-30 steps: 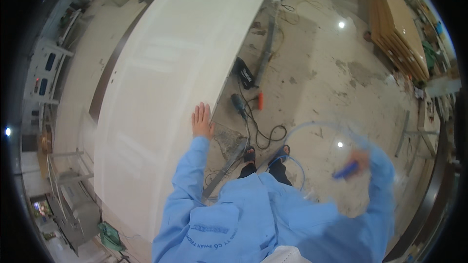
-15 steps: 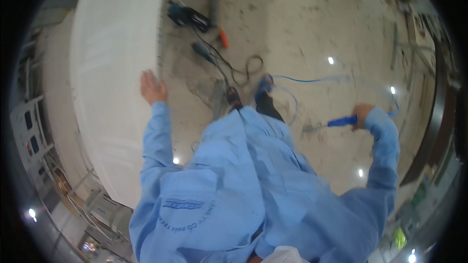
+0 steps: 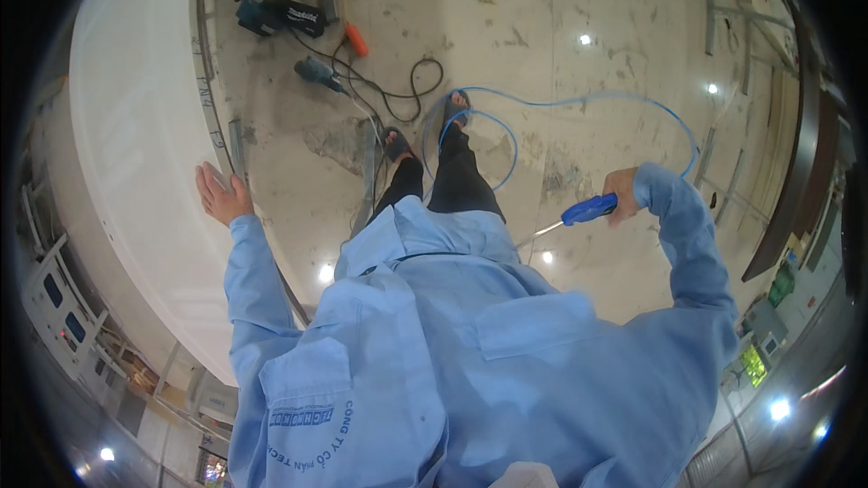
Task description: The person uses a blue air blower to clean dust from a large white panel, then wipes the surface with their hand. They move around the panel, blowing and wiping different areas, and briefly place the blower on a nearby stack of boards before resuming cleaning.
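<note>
At the left a long white panel [image 3: 136, 126] stretches away from me. My left hand [image 3: 224, 195] lies on its right edge with the fingers stretched out, holding nothing. Out to the right, above the floor, my right hand [image 3: 622, 197] is closed round a blue air blow gun [image 3: 588, 210]. The gun's thin metal nozzle points left, toward the front of my blue jacket. A blue air hose [image 3: 579, 98] loops over the floor between my feet and the right hand; where it joins the gun is hidden.
On the floor ahead lie a teal power tool with a black dust bag [image 3: 298, 16], a second teal tool [image 3: 318, 74], an orange object [image 3: 356, 40] and a looping black cable [image 3: 418, 95]. Metal bars lie near my feet. Brown boards [image 3: 787, 208] stand at the right.
The white panel and floor tools have shifted left in view as I moved. My left hand stays on the panel's edge. The blow gun now sits closer to my body.
</note>
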Demonstrator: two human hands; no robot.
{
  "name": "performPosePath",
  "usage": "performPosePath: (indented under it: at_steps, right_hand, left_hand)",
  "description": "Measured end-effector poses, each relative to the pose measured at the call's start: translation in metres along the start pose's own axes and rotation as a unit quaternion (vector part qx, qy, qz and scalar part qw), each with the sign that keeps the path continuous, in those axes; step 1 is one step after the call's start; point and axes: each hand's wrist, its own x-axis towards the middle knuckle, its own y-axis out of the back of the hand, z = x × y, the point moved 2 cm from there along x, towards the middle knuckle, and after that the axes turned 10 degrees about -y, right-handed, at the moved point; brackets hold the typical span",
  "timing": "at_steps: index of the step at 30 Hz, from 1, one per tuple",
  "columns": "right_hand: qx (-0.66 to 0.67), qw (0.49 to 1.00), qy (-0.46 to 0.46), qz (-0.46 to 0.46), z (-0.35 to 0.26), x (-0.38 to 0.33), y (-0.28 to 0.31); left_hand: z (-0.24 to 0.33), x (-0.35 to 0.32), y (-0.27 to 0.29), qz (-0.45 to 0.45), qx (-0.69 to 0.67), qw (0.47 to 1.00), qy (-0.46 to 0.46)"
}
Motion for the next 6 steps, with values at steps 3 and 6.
performPosePath:
  at_steps: [3,6]
  right_hand:
    - [-0.049,0.945,-0.186,0.266,-0.016,0.036,-0.008]
    - [-0.020,0.995,0.033,0.095,-0.017,0.063,0.008]
  left_hand:
    - [0.000,0.001,0.001,-0.008,0.003,1.000,-0.011]
    - [-0.003,0.000,-0.003,-0.016,0.005,1.000,0.002]
